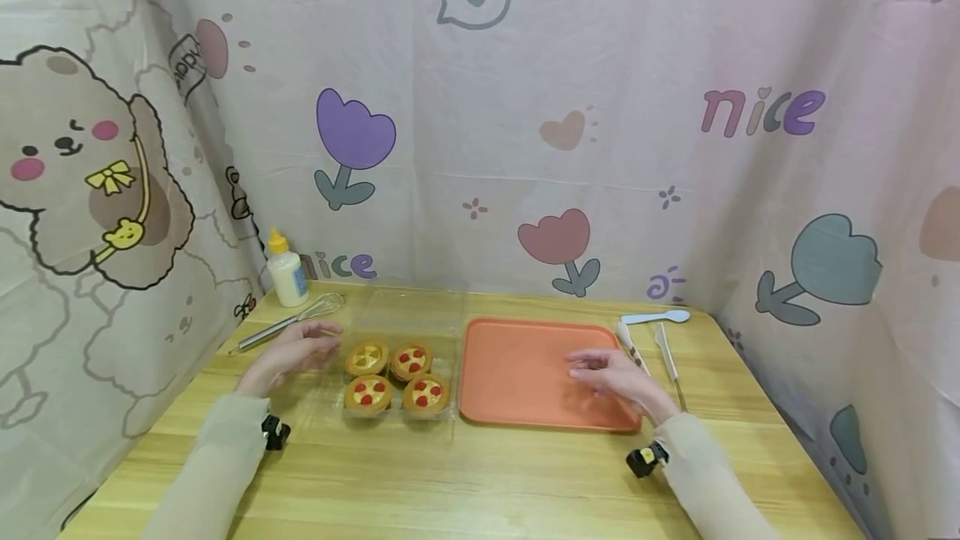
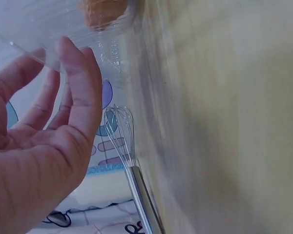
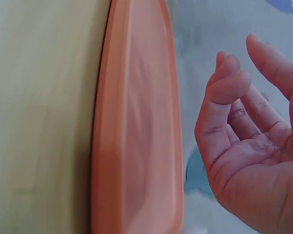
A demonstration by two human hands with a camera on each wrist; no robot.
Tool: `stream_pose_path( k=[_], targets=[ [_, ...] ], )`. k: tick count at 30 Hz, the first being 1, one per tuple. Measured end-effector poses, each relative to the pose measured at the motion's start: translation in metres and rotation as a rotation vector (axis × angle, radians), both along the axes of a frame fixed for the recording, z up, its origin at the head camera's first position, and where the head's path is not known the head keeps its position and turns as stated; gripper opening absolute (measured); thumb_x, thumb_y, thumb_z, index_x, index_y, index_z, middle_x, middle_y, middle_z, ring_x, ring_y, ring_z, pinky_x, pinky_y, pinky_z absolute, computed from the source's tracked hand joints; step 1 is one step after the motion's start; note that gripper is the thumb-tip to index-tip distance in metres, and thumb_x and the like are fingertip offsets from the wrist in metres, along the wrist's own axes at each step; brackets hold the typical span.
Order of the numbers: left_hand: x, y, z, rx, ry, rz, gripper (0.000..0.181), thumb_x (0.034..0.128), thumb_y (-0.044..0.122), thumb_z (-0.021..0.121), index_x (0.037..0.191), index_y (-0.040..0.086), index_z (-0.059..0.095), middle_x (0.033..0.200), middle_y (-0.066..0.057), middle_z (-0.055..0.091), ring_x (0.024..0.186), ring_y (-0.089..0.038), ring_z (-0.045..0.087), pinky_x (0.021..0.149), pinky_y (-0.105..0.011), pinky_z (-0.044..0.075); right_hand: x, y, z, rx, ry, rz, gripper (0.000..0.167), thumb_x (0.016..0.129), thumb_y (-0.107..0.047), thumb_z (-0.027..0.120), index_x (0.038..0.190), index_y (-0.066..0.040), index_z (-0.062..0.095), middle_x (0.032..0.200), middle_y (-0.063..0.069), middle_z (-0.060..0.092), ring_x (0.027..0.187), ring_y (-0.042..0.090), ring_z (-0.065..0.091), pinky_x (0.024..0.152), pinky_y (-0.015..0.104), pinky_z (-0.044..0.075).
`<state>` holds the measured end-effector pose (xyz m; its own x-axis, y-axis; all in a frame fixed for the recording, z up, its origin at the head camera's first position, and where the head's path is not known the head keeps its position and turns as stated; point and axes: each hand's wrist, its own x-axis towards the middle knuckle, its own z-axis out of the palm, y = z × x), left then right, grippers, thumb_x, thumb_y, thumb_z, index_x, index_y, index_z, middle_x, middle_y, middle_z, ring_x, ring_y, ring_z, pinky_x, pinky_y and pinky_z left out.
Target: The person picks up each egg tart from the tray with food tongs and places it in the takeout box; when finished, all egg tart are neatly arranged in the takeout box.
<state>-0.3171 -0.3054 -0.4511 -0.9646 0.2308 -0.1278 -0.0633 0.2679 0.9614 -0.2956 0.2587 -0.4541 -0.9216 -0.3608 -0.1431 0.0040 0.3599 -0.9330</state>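
Observation:
A clear plastic box (image 1: 398, 432) with its lid (image 1: 408, 307) raised at the back holds several small tarts (image 1: 368, 394) with red or yellow toppings. At the box's left side is my left hand (image 1: 296, 348), fingers loosely bent. The left wrist view puts its fingertips (image 2: 68, 46) close to the box's clear edge; whether they touch, I cannot tell. Over the right part of an orange tray (image 1: 517, 373) hovers my right hand (image 1: 615, 373). Its fingers are relaxed and hold nothing, with the thumb apart in the right wrist view.
A whisk (image 1: 281, 330) lies behind the left hand, near a white bottle with a yellow cap (image 1: 288, 273). Right of the tray are a pale blue spoon (image 1: 656, 317), a white-ended utensil (image 1: 630, 340) and a thin white-and-brown utensil (image 1: 667, 357). A printed curtain (image 1: 480, 173) hangs behind the table.

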Motion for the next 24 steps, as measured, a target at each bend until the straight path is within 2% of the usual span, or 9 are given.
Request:
stream_pose_path(
  k=[4, 6, 10, 16, 18, 21, 24],
  targets=[
    [-0.004, 0.002, 0.003, -0.027, 0.008, 0.018, 0.052, 0.0997, 0.016, 0.057, 0.141, -0.009, 0.037, 0.122, -0.023, 0.056, 0.103, -0.025, 0.063, 0.088, -0.038, 0.06, -0.008, -0.033, -0.003, 0.001, -0.003, 0.052, 0.049, 0.092, -0.018, 0.069, 0.134, 0.003, 0.056, 0.127, 0.025, 0.061, 0.091, 0.025, 0.065, 0.072, 0.033, 0.059],
    [-0.005, 0.003, 0.004, -0.033, 0.016, 0.013, 0.052, 0.1002, 0.015, 0.056, 0.141, -0.01, 0.036, 0.123, -0.024, 0.055, 0.104, -0.026, 0.062, 0.088, -0.04, 0.06, -0.011, -0.048, -0.004, 0.002, -0.006, 0.053, 0.047, 0.092, -0.018, 0.069, 0.133, 0.002, 0.057, 0.125, 0.023, 0.063, 0.09, 0.025, 0.066, 0.073, 0.034, 0.06],
    [-0.009, 0.004, 0.005, -0.046, 0.03, 0.011, 0.054, 0.1005, 0.015, 0.055, 0.143, -0.009, 0.034, 0.126, -0.028, 0.053, 0.106, -0.028, 0.062, 0.089, -0.042, 0.059, -0.017, -0.073, -0.004, -0.021, 0.01, 0.02, 0.045, 0.094, -0.019, 0.067, 0.133, 0.0, 0.057, 0.125, 0.021, 0.063, 0.092, 0.03, 0.066, 0.078, 0.04, 0.061],
    [-0.017, 0.005, 0.006, -0.073, 0.044, 0.025, 0.053, 0.1009, 0.014, 0.054, 0.145, -0.006, 0.034, 0.132, -0.033, 0.049, 0.11, -0.033, 0.06, 0.091, -0.044, 0.058, -0.03, -0.098, 0.001, -0.072, 0.024, -0.051, 0.04, 0.096, -0.014, 0.064, 0.132, 0.001, 0.059, 0.109, 0.026, 0.065, 0.07, 0.02, 0.056, 0.073, 0.041, 0.06],
    [-0.018, 0.005, 0.006, -0.084, 0.044, 0.032, 0.052, 0.1007, 0.014, 0.054, 0.145, -0.005, 0.035, 0.132, -0.033, 0.05, 0.111, -0.034, 0.06, 0.092, -0.045, 0.058, -0.033, -0.105, 0.002, -0.088, 0.025, -0.061, 0.039, 0.096, -0.013, 0.063, 0.131, 0.003, 0.059, 0.113, 0.026, 0.065, 0.074, 0.021, 0.059, 0.073, 0.04, 0.06],
    [-0.021, 0.006, 0.008, -0.096, 0.054, 0.026, 0.053, 0.1, 0.014, 0.055, 0.145, -0.006, 0.035, 0.128, -0.03, 0.052, 0.111, -0.035, 0.06, 0.092, -0.044, 0.058, -0.037, -0.115, 0.004, -0.108, 0.029, -0.058, 0.037, 0.096, -0.011, 0.063, 0.129, 0.004, 0.06, 0.12, 0.027, 0.063, 0.091, 0.033, 0.065, 0.078, 0.042, 0.061],
    [-0.023, 0.007, 0.01, -0.111, 0.06, 0.02, 0.054, 0.0995, 0.012, 0.056, 0.145, -0.006, 0.035, 0.124, -0.025, 0.053, 0.109, -0.035, 0.06, 0.09, -0.043, 0.059, -0.04, -0.124, 0.007, -0.109, 0.031, -0.04, 0.036, 0.096, -0.01, 0.063, 0.129, 0.004, 0.06, 0.128, 0.026, 0.061, 0.108, 0.041, 0.062, 0.086, 0.046, 0.059]
  ],
)
